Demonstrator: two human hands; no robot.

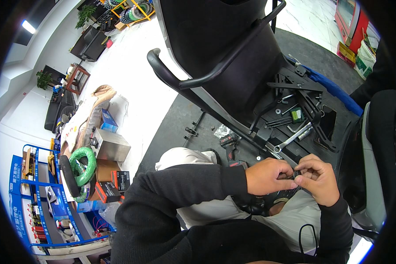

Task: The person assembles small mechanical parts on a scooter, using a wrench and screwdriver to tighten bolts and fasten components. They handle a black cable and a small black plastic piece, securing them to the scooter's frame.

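My left hand (pixel 269 177) and my right hand (pixel 320 179) meet in front of my lap, fingers pinched together. Between the fingertips is a small dark part (pixel 297 174), mostly covered, so its kind does not show. Just beyond my hands, a combination wrench (pixel 290 141) lies on the black footboard of a vehicle. Around it are a green-cased hex key set (pixel 296 115), loose bolts and washers, black metal brackets (pixel 310 108) and a dark phone-like slab (pixel 328 125). A cordless power tool (pixel 230 148) rests on the floor to the left of the footboard.
The vehicle's black front panel (pixel 224 53) and curved black bar (pixel 220 72) rise ahead; its seat (pixel 385 145) stands at right. A blue shelf rack (pixel 53 198), boxes (pixel 108 191) and a green-wrapped tire (pixel 82 166) are at left. A white bucket (pixel 365 60) stands far right.
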